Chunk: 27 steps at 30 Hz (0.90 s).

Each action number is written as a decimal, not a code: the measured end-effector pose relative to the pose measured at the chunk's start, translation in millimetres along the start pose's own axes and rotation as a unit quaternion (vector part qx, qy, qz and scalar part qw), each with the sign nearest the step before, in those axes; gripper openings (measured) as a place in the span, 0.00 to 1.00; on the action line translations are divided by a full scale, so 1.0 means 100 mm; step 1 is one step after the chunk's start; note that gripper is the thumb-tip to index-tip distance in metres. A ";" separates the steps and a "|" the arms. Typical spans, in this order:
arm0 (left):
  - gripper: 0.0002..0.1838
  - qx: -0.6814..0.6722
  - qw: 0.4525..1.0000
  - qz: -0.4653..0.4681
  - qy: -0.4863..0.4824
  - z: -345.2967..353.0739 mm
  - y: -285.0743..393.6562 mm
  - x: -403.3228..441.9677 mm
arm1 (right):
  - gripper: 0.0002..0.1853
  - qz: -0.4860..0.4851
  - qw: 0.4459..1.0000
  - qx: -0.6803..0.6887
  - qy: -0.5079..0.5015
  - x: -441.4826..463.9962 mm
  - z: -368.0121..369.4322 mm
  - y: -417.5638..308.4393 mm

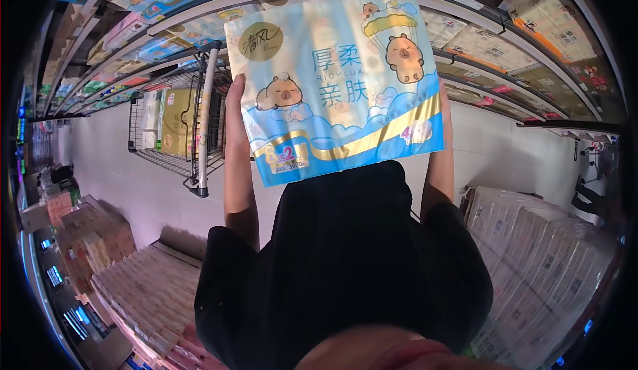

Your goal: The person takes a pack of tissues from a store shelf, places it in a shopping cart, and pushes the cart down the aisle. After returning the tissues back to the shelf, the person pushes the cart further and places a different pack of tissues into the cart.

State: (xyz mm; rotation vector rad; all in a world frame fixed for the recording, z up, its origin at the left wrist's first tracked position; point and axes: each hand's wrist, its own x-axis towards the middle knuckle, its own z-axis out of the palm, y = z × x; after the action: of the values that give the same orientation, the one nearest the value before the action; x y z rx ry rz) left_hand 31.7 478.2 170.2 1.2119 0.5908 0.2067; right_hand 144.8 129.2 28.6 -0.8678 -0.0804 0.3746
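Note:
A large blue and cream tissue pack (pixel 339 81) with cartoon animals and gold bands is held up before my chest, slightly tilted. My left hand (pixel 236 94) grips its left side, with the thumb showing at the edge and the other fingers hidden behind. On the opposite side my right hand (pixel 444 104) presses against the pack's edge; its fingers are mostly hidden by the pack. Behind and above the pack are shelves (pixel 465 1) of packaged paper goods.
A wire shopping cart (pixel 211 114) at the left holds a few packs (pixel 178 121). Stacked cartons (pixel 143 290) stand at the lower left, and a plastic-wrapped stack (pixel 531 257) at the lower right. Part of another person (pixel 588 197) shows at the far right.

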 end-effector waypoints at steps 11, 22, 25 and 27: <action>0.36 0.083 0.982 0.170 -0.009 -0.45 -0.44 0.15 | 0.40 0.047 0.995 -0.042 -0.074 -0.03 0.02 0.03; 0.42 0.117 0.951 0.249 0.144 -0.33 -0.43 -0.39 | 0.33 0.125 0.976 -0.154 -0.091 0.64 0.26 0.34; 0.47 0.114 0.941 0.234 0.215 -0.34 -0.63 -0.45 | 0.32 0.145 0.961 -0.192 -0.135 0.96 0.27 0.43; 0.47 0.110 0.925 0.248 0.267 -0.47 -0.69 -0.49 | 0.31 0.148 0.951 -0.211 -0.172 1.23 0.45 0.48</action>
State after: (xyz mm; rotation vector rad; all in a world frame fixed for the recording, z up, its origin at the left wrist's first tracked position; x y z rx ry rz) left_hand -45.1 470.1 111.2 1.5215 0.7814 0.9452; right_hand 235.8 233.4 11.2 -1.2358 -0.3671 0.8103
